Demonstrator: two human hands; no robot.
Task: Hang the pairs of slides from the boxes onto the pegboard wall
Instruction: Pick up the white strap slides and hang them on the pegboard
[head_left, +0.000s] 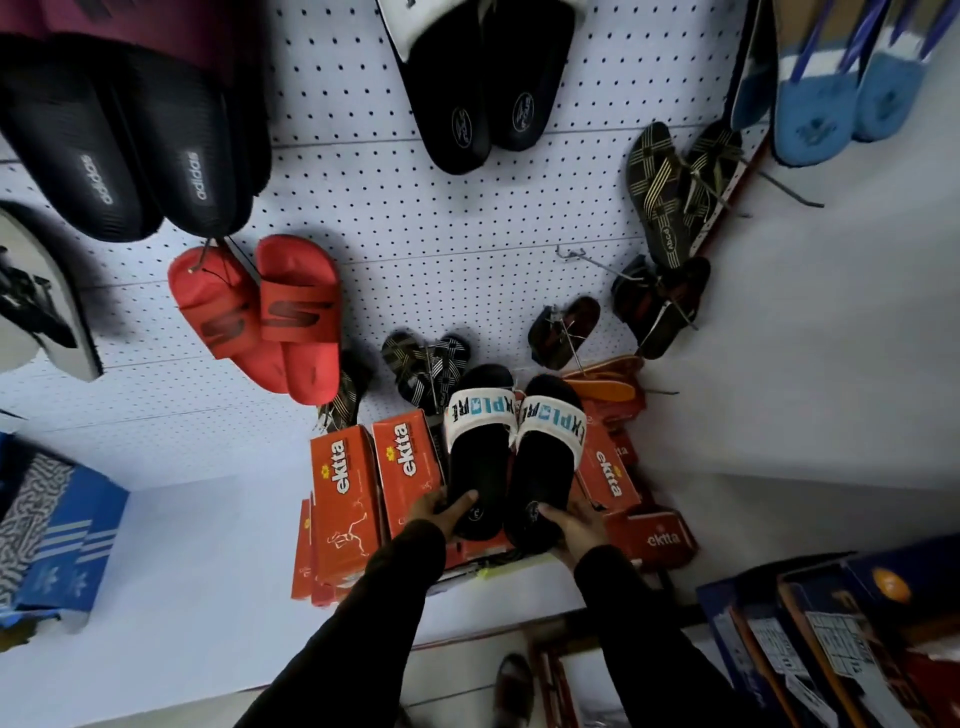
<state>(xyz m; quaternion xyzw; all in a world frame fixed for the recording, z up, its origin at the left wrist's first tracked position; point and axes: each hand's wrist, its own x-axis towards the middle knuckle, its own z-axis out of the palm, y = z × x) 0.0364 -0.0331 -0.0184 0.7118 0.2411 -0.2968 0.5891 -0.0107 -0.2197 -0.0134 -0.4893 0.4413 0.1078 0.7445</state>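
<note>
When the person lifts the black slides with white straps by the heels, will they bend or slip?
The black slides look like thick moulded foam, so probably light and fairly stiff. Each hand, left hand and right hand, holds only a heel, so the toes may sag slightly. The matte soles probably will not slip.

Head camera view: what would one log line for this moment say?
left hand: holds black slide with white strap | right hand: holds matching slide | over orange cardboard boxes | white pegboard wall: not hung
</note>
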